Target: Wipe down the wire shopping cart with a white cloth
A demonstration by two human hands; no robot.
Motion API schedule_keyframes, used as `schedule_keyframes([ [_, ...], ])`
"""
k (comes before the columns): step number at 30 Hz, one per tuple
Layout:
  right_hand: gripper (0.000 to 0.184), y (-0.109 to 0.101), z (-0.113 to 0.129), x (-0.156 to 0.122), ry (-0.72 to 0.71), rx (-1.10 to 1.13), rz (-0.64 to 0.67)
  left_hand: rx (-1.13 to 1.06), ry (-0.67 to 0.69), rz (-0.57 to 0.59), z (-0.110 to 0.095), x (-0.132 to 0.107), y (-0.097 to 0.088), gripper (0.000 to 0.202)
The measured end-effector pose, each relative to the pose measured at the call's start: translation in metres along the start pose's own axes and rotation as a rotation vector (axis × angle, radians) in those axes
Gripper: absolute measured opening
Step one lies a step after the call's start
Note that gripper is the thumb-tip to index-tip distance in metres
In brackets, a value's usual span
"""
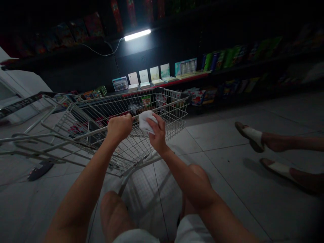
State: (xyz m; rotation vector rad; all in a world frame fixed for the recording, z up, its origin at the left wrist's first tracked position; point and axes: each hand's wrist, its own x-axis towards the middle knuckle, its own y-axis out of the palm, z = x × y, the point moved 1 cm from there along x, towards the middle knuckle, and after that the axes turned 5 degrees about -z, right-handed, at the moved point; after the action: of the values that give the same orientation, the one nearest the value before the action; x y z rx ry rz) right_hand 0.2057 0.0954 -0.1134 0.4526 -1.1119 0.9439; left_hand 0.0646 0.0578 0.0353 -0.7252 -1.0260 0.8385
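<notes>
A wire shopping cart (152, 111) fills the middle of the view, tilted across the picture, with a few packaged items lying in its basket. My left hand (119, 127) is curled around a metal rail of the cart (97, 135), its fingertips close to a crumpled white tissue (146, 122). My right hand (158, 131) pinches that tissue, which sits between my hands above the wire mesh. My bare knees (113, 216) and white shorts (193, 229) show below the cart.
Dark shelves (162, 79) with cards and boxed goods run along the back under a lit tube lamp (137, 34). Another person's feet in white-strapped sandals (250, 136) rest on the tiled floor (227, 189) at right. A dark slipper (40, 170) lies at left.
</notes>
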Motion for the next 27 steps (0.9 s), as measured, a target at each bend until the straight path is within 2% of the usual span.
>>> schedule_keyframes([
  [3,0.058,0.005,0.013,0.043,-0.187,-0.048,0.082,-0.004,0.015,0.003,0.006,-0.006,-0.002,0.042],
  [5,0.057,0.003,-0.004,0.056,-0.237,-0.099,0.13,-0.01,0.016,0.004,0.01,-0.01,-0.003,0.042],
  [7,0.056,-0.009,-0.037,0.062,-0.169,-0.156,0.109,-0.009,0.019,0.008,0.013,-0.015,-0.005,0.043],
  [9,0.055,-0.027,-0.07,0.066,-0.035,-0.214,0.052,0.004,0.019,0.016,0.015,-0.019,-0.006,0.043],
  [11,0.054,-0.039,-0.085,0.069,0.077,-0.262,0.01,0.018,0.018,0.022,0.018,-0.022,-0.006,0.043],
  [12,0.052,-0.04,-0.082,0.07,0.106,-0.275,0.003,0.023,0.018,0.021,0.019,-0.023,-0.006,0.042],
  [14,0.051,-0.031,-0.055,0.067,0.086,-0.265,0.017,0.021,0.023,0.019,0.021,-0.024,-0.006,0.042],
  [18,0.055,0.012,0.036,0.051,-0.143,-0.159,0.111,0.029,0.042,0.006,0.025,-0.026,-0.005,0.038],
  [20,0.056,0.024,0.06,0.046,-0.201,-0.127,0.124,0.039,0.044,0.001,0.027,-0.028,-0.006,0.037],
  [21,0.057,0.024,0.061,0.046,-0.225,-0.116,0.136,0.038,0.045,0.001,0.029,-0.03,-0.006,0.038],
  [23,0.058,0.013,0.041,0.049,-0.256,-0.107,0.17,0.031,0.048,0.011,0.033,-0.033,-0.007,0.042],
  [25,0.057,-0.01,-0.001,0.056,-0.218,-0.13,0.173,0.032,0.044,0.023,0.039,-0.038,-0.008,0.046],
  [27,0.053,-0.036,-0.048,0.062,-0.104,-0.184,0.115,0.037,0.031,0.03,0.044,-0.043,-0.009,0.048],
])
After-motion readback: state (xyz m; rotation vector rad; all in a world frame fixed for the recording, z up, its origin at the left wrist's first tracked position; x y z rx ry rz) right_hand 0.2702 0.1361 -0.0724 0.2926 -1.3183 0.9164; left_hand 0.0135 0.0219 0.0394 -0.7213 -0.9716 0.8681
